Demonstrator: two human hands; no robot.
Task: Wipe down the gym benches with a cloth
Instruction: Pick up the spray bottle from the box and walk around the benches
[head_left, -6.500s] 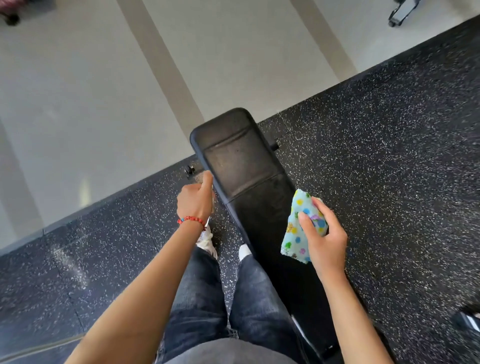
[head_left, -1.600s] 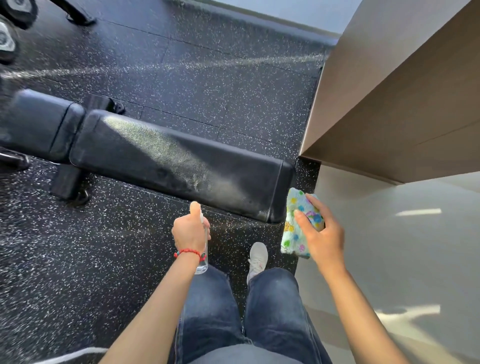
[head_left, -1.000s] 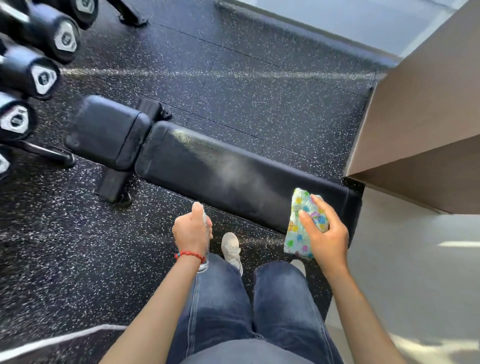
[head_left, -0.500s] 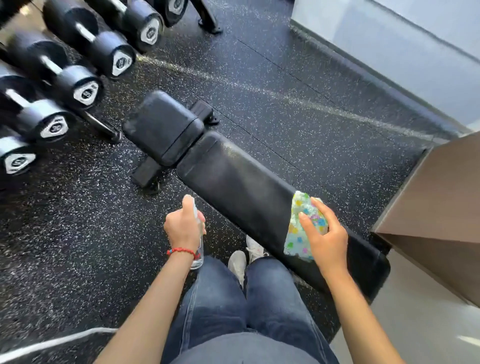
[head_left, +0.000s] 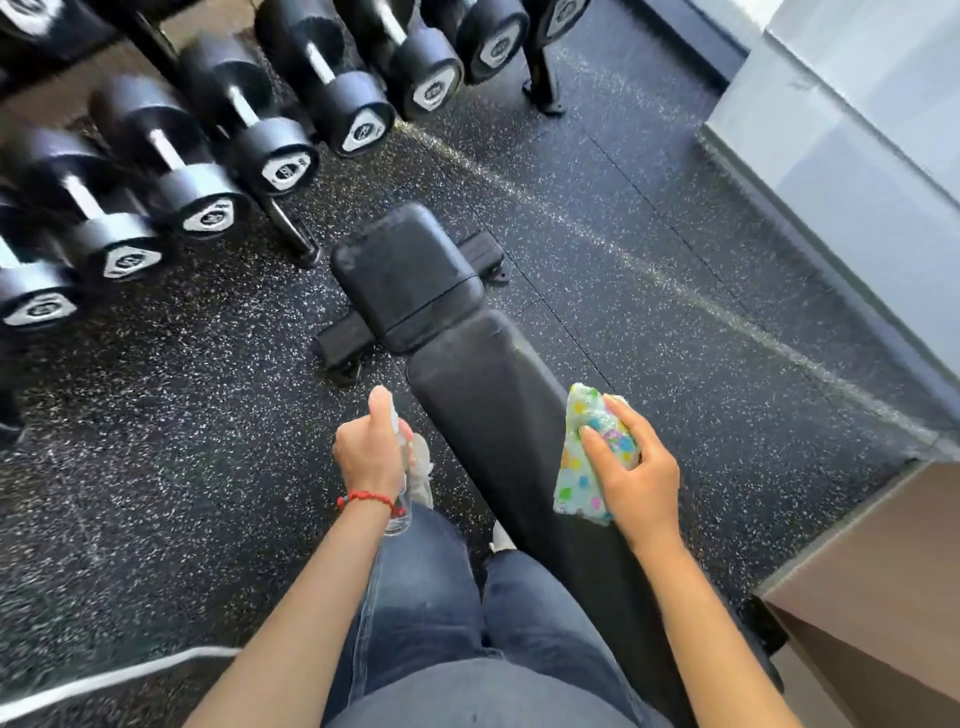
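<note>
Head view: one long black padded gym bench (head_left: 498, 415), its vinyl smooth and faintly sheened, runs away from the person in two cushions, a squarish seat pad at the far end and a longer back pad nearer. The right hand (head_left: 636, 483) hovers over that surface's right edge, its grip closed with thumb and fingers around one folded white terry cloth (head_left: 584, 467) dotted in bright colours; whether the cloth touches the pad cannot be told. Just left of the bench, the left hand (head_left: 371, 457) is fisted around one small clear plastic spray bottle (head_left: 401, 499), thumb raised on top, a red beaded bracelet (head_left: 366, 498) at the wrist. Both bare forearms reach forward from above blue denim jeans (head_left: 441, 613). Beyond the left grip, a rack carries at least eight black round-headed dumbbells (head_left: 270, 150) with steel handles. The black rubber floor (head_left: 649, 270) is flecked white.
</note>
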